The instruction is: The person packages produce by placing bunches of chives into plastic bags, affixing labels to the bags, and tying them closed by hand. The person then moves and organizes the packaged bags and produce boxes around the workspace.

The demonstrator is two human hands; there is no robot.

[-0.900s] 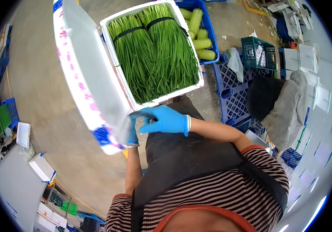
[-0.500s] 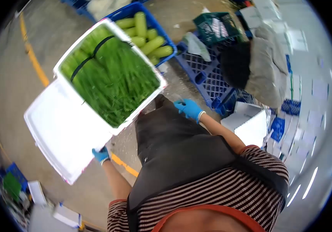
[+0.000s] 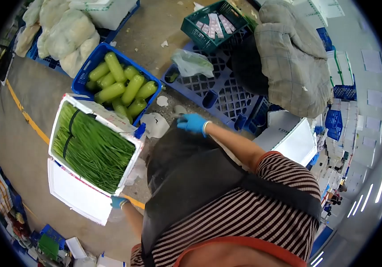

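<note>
A white foam box (image 3: 131, 171) full of long green leafy stalks (image 3: 91, 149), bound with black bands, is tilted at the left. Its white lid (image 3: 77, 191) hangs open along the near side. My left hand (image 3: 119, 202), in a blue glove, is closed at the lid's corner beside the box, its fingertips partly hidden. My right hand (image 3: 193, 123), also gloved in blue, hovers over the dark apron with fingers curled together; what it holds, if anything, is too small to make out.
Beyond the box stands a blue crate (image 3: 80, 80) of pale green gourds. A blue pallet (image 3: 224, 100) carries a plastic bag (image 3: 193, 63) and a green crate (image 3: 200, 38). Grey padded cloth (image 3: 291, 66) and an open white box (image 3: 293, 142) are at the right.
The view has swung, so box and crate appear lower and further left. The lid went from raised to folded down outward. My right hand parted from my left and moved away from the lid.
</note>
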